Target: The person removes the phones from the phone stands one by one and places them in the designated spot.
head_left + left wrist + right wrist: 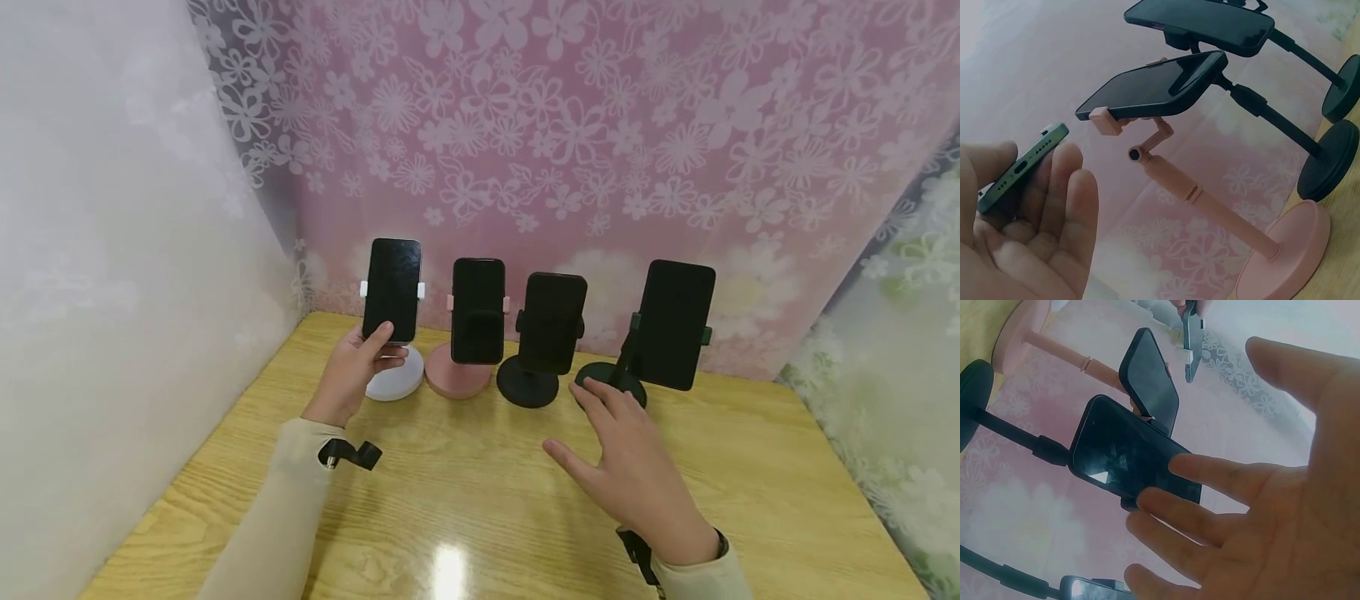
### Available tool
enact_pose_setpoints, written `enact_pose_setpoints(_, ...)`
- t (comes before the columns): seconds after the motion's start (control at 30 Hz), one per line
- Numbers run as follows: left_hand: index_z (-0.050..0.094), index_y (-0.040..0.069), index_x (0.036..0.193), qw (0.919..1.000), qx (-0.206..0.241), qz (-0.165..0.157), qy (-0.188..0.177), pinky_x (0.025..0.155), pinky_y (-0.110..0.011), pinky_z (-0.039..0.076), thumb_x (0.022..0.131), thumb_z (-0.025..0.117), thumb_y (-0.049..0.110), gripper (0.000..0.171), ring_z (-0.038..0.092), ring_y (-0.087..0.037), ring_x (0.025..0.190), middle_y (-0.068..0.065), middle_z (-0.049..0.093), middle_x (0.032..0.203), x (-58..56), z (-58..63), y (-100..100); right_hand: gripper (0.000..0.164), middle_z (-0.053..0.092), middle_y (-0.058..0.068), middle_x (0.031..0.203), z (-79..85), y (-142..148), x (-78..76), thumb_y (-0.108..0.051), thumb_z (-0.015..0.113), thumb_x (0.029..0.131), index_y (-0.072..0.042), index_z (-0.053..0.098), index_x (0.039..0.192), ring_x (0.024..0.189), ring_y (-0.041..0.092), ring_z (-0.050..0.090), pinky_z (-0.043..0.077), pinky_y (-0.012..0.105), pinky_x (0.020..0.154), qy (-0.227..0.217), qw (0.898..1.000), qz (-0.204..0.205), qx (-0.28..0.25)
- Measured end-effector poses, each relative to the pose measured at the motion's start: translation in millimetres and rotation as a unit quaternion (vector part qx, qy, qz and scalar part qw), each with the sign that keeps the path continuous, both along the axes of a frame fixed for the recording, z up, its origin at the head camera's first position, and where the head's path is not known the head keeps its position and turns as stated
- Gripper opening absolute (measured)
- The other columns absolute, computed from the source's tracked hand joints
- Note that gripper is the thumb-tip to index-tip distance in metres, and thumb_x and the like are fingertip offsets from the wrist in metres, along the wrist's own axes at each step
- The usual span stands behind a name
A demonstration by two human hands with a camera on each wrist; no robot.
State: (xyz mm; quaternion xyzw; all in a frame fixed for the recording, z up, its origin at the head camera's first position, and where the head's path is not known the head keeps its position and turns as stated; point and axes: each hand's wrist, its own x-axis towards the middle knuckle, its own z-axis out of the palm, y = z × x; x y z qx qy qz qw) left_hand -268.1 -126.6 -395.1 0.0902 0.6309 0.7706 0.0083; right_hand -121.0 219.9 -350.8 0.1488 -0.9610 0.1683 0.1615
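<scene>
At the left end of the row, a dark-screened smartphone (pixel 393 283) sits in the side clamps of a white phone stand (pixel 393 382). My left hand (pixel 352 367) pinches its lower end, thumb on the screen and fingers behind. The left wrist view shows the phone's bottom edge (pixel 1022 167) with its charging port, between thumb and fingers. My right hand (pixel 628 467), fingers spread and holding nothing, hovers over the table in front of the dark green phone stand (pixel 643 392). That stand carries another smartphone (pixel 672 325).
Between them, a pink stand (pixel 457 377) and a black stand (pixel 527 387) each hold a smartphone. The wooden table (pixel 450 483) runs back to a pink flowered curtain (pixel 540 150). A pale wall panel (pixel 135 250) borders the left side.
</scene>
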Motion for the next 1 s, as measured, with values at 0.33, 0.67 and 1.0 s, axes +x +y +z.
enact_pose_setpoints(0.33,0.057,0.007,0.132,0.9995,0.005,-0.018,0.024,0.083,-0.026,0.057,0.106,0.061,0.028,0.033,0.069,-0.011,0.087,0.001,0.071,0.098,5.1,2.8,-1.4,0.074,0.045,0.021,0.155,2.2,-0.2,6.2,-0.052,0.073,0.094,-0.009,0.051,0.151,0.141,0.045,0.044,0.033,0.068,0.113,-0.013,1.000,-0.002,-0.005)
enact_pose_setpoints(0.67,0.052,0.010,0.138,0.9980,-0.007,-0.043,0.046,0.080,-0.024,0.055,0.108,0.058,0.027,0.035,0.064,-0.012,0.086,-0.002,0.063,0.101,13.7,6.7,-3.2,0.072,0.045,0.021,0.155,5.2,0.1,10.9,-0.049,0.073,0.095,-0.009,0.051,0.151,0.139,0.045,0.046,0.038,0.068,0.109,-0.019,0.999,-0.021,-0.016)
enact_pose_setpoints(1.0,0.051,0.008,0.138,0.9957,-0.034,-0.061,0.061,0.080,-0.025,0.055,0.108,0.057,0.029,0.038,0.063,-0.016,0.086,-0.002,0.061,0.099,29.3,8.5,-5.8,0.072,0.044,0.020,0.155,10.3,-0.8,13.3,-0.050,0.071,0.096,-0.010,0.050,0.152,0.139,0.045,0.045,0.037,0.069,0.109,-0.017,0.999,-0.028,-0.020)
